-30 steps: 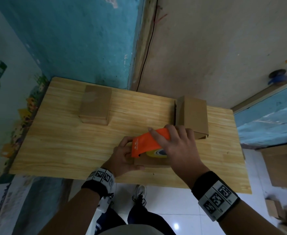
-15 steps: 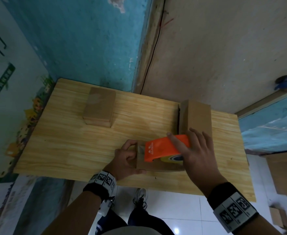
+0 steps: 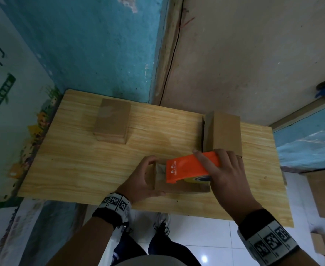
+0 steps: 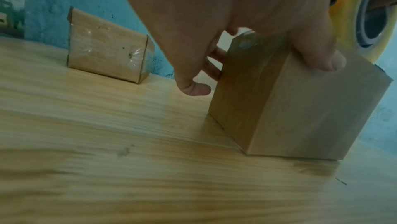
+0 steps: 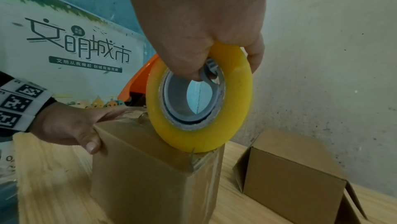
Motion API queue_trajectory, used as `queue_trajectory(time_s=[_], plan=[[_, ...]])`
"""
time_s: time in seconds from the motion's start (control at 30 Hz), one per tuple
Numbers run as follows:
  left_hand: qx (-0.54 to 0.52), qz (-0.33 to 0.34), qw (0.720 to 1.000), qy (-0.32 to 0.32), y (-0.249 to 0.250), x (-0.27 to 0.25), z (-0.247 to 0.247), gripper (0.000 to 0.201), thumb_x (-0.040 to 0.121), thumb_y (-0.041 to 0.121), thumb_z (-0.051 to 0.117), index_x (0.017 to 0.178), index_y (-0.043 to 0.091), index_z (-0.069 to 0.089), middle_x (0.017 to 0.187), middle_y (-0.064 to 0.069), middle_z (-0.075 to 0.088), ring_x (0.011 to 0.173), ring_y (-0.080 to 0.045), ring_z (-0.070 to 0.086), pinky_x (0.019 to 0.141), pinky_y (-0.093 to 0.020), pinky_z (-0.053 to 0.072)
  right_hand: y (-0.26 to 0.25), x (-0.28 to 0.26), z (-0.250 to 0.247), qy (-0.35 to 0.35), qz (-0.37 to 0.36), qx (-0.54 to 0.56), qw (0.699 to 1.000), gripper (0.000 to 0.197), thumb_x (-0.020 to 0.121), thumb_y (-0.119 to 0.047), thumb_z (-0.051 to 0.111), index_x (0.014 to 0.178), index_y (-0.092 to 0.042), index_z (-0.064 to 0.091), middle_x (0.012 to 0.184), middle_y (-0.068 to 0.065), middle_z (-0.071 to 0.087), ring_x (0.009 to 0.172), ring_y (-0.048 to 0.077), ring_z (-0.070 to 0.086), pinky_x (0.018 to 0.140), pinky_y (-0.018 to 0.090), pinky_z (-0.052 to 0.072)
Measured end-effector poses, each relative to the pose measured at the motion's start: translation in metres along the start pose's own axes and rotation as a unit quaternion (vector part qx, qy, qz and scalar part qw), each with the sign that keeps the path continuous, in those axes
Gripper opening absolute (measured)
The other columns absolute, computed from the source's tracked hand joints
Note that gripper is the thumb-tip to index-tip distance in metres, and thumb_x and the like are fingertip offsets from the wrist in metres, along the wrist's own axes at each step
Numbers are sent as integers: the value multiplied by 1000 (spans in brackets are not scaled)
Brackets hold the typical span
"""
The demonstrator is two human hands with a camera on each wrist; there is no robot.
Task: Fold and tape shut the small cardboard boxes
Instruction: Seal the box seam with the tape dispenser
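Right hand (image 3: 228, 179) — fingers curled over the orange tape dispenser (image 3: 188, 167), thumb hooked into the core of the yellow tape roll (image 5: 199, 98); the roll's lower edge meets the top face of the box, near its end at the right of the head frame.

Left hand (image 3: 140, 181) — fingers wrapped around the opposite end of the small cardboard box (image 3: 179, 187), thumb on the near side, other fingers over the top edge and far side.

Small cardboard box: stands on the wooden table (image 3: 81, 160), lower centre of the head frame, near the table's lower edge. Long axis runs left to right in that frame; narrow top face up, with glossy tape visible on it by the left hand. Dispenser lies along the same axis, its orange nose toward the left hand.

Taped box (image 3: 112, 120) — lies flat at the upper left of the table, long axis running up the frame, well apart from the hands; clear tape glints on it in the left wrist view.

Open box (image 3: 223, 133) — upper right of the table, just above the right hand; flaps loose at its end in the right wrist view
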State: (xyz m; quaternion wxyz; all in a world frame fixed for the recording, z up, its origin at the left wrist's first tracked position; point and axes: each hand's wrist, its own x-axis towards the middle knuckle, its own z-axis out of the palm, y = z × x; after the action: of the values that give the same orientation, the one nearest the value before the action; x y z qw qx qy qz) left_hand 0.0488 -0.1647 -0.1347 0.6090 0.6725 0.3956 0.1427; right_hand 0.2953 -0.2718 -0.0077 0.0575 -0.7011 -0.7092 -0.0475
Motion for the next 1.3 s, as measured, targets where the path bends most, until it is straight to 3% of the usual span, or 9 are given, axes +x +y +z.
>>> queue_trajectory(time_s=[0.17,0.27,0.5,0.67,0.77,0.87,1.13,1.23,1.3], plan=[[14,39,999,-21,6,1,0,92,61,32,98,135,47,46,143,21,38,137,1,38,110,-39,40,0,0,-1,-3,-1,3,1000,71,86,-26,77,151,-26,48,118,19,56,104,42,54,86,56,48],[17,45,999,-25,3,1,2,87,61,32,97,132,40,47,143,17,37,137,-4,39,111,-45,45,0,0,-4,-6,-3,4,1000,67,88,-32,74,151,-26,50,118,19,56,104,42,53,86,54,48],[-1,48,999,-25,-3,6,2,81,55,25,100,119,33,51,141,13,40,134,-12,47,104,-47,53,-1,1,-7,0,1,14,1000,65,86,-37,71,148,-24,55,117,18,56,106,39,51,87,55,49],[6,46,999,-28,-2,7,0,79,52,28,100,114,37,51,139,15,40,133,-11,47,108,-48,49,0,-2,-5,8,-7,-9,1000,68,86,-33,77,149,-25,55,117,19,56,105,41,52,87,55,47],[25,45,998,-27,-2,5,0,87,56,32,100,123,43,45,140,16,38,134,-3,42,112,-44,46,-2,-3,-3,6,-9,-33,999,74,82,-29,85,149,-26,54,116,20,56,104,42,53,86,54,45],[38,52,997,-35,-1,2,0,103,61,35,98,135,62,33,145,25,31,138,6,32,116,-36,38,-6,-3,-2,-4,-14,-55,998,79,78,-22,89,149,-27,53,116,20,55,104,43,53,87,56,45],[114,83,987,-70,-7,2,1,89,75,42,88,146,59,38,148,18,22,147,-3,23,120,-34,32,-6,-10,-3,-4,-38,-78,996,82,77,-9,83,150,-25,50,118,24,58,101,46,55,86,58,44],[147,90,982,-73,-7,3,-2,93,76,45,86,150,57,31,148,19,20,146,-2,24,119,-32,33,-10,-10,-3,-2,-35,-90,995,80,77,-7,80,149,-26,52,122,26,57,99,46,55,85,58,44],[176,101,977,-68,-10,4,-1,101,78,48,84,155,55,19,152,16,18,146,-8,26,119,-38,37,-16,-7,-4,-5,-34,-103,994,74,79,-8,73,148,-25,53,125,27,57,100,47,56,86,58,43]])
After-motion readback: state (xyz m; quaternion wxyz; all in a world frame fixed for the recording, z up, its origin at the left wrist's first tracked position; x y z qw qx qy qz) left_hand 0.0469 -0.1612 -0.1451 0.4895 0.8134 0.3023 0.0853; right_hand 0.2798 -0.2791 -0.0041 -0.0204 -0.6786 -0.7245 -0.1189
